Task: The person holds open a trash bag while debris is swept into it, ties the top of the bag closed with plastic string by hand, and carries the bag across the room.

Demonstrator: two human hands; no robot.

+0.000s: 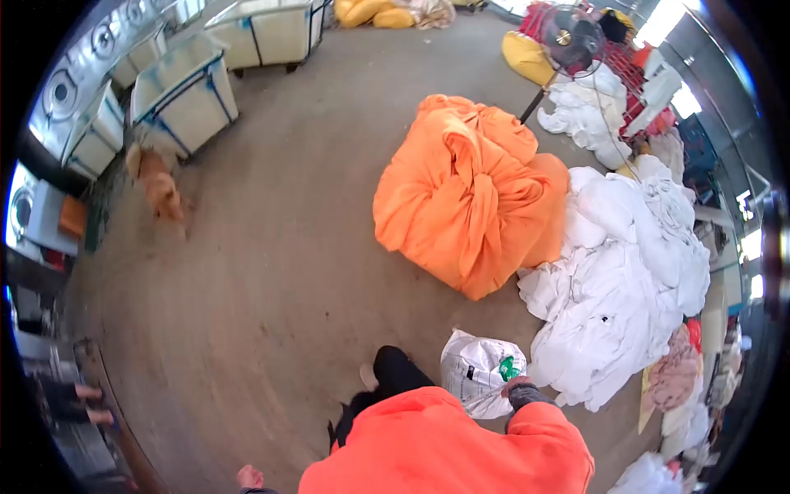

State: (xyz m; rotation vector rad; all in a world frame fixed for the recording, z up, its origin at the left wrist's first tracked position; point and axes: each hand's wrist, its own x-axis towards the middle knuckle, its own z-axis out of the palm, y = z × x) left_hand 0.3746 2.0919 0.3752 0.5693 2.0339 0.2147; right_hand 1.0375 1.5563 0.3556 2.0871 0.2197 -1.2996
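My right hand is closed at the rim of a white printed plastic bag, which hangs or stands beside my right leg; something green shows inside it. Low on the left, my left hand hangs beside my body with its fingers curled, and nothing shows in them. A large knotted orange cloth bundle lies on the floor ahead. To the right of the bag spreads a big heap of white cloth.
A brown dog is on the floor at the left, near wheeled white bins. A fan stands at the back right by more cloth piles. At the far left edge, a person's legs show.
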